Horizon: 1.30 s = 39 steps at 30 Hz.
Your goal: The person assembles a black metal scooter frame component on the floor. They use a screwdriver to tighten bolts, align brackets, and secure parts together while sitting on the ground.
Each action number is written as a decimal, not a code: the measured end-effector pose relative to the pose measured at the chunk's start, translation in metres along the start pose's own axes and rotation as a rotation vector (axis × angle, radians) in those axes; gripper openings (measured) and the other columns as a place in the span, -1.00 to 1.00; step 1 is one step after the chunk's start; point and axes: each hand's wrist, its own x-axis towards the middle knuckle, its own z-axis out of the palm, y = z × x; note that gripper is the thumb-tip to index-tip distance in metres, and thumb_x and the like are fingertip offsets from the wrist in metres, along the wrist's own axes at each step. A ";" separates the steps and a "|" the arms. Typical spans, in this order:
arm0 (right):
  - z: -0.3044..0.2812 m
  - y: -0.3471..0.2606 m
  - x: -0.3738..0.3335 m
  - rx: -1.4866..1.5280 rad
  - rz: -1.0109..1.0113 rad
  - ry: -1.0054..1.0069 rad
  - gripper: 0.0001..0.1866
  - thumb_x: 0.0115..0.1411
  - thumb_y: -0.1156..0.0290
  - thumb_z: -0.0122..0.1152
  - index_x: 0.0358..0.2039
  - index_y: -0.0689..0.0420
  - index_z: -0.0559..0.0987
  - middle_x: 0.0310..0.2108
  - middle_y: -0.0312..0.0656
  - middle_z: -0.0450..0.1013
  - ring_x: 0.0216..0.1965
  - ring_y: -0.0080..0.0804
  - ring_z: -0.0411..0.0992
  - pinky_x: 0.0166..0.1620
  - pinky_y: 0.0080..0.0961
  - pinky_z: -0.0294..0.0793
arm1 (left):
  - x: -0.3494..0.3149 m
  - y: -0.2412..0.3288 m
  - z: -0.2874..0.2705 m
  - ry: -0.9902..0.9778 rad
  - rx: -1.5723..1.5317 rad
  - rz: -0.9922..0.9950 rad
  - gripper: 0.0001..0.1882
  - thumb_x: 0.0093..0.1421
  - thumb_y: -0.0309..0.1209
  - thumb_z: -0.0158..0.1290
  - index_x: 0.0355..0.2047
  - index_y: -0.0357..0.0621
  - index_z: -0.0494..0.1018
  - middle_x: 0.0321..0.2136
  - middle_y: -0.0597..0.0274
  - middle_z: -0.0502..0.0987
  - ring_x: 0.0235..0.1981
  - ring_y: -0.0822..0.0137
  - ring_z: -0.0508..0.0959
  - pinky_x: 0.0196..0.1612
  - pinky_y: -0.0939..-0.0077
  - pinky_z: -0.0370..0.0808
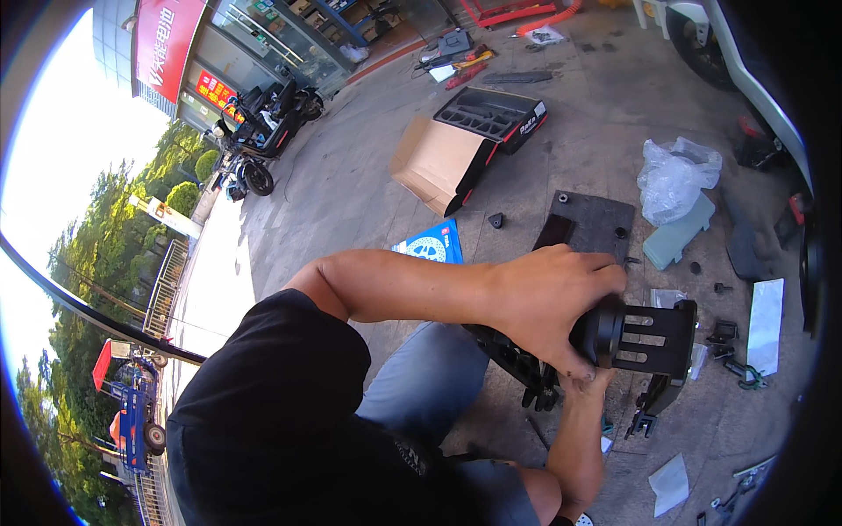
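My left hand [561,298] reaches across from the left and is closed round the dark round collar of a black slotted metal bracket [653,342]. The bracket has a flat plate with long slots, and it points to the right. My right hand [589,384] comes up from below and meets the underside near the collar; its fingers are hidden behind the left hand and the part. Under my left wrist is a black mechanical assembly [526,364], partly covered by my arm. Whether it joins the bracket I cannot tell.
Beyond my hands lie a dark flat plate [605,219], clear plastic wrap [675,180], an open cardboard box [438,162] and a blue printed package [438,244]. Small black parts, green-handled pliers [752,377] and white paper [669,484] lie on the right. A vehicle [763,79] stands at upper right.
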 end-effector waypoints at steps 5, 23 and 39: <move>-0.001 0.004 0.003 -0.043 0.017 0.008 -0.35 0.19 -0.02 0.12 0.18 0.08 0.30 0.18 -0.17 0.27 0.20 -0.27 0.26 0.22 -0.26 0.27 | 0.001 0.000 0.002 0.074 0.014 0.045 -0.26 -0.38 -0.07 0.34 -0.27 -0.30 0.35 -0.33 -0.01 0.45 -0.36 -0.05 0.54 -0.29 0.17 0.49; 0.024 0.005 0.009 0.137 0.023 0.054 -0.65 0.22 0.27 0.17 -0.03 0.13 0.40 -0.12 -0.17 0.43 -0.13 -0.37 0.48 -0.09 -0.38 0.58 | 0.001 0.002 -0.004 0.014 -0.028 -0.010 -0.30 -0.37 -0.25 0.46 -0.22 -0.25 0.39 -0.29 0.03 0.47 -0.28 0.06 0.54 -0.22 0.34 0.47; 0.048 -0.020 0.005 -0.225 -0.130 0.031 -0.72 0.27 0.44 -0.04 -0.04 0.25 0.43 -0.21 -0.18 0.46 -0.16 -0.51 0.41 -0.14 -0.49 0.44 | 0.007 -0.001 -0.003 -0.014 -0.097 0.006 -0.29 -0.44 -0.28 0.49 -0.26 -0.32 0.42 -0.29 0.05 0.48 -0.24 0.22 0.54 -0.14 0.41 0.44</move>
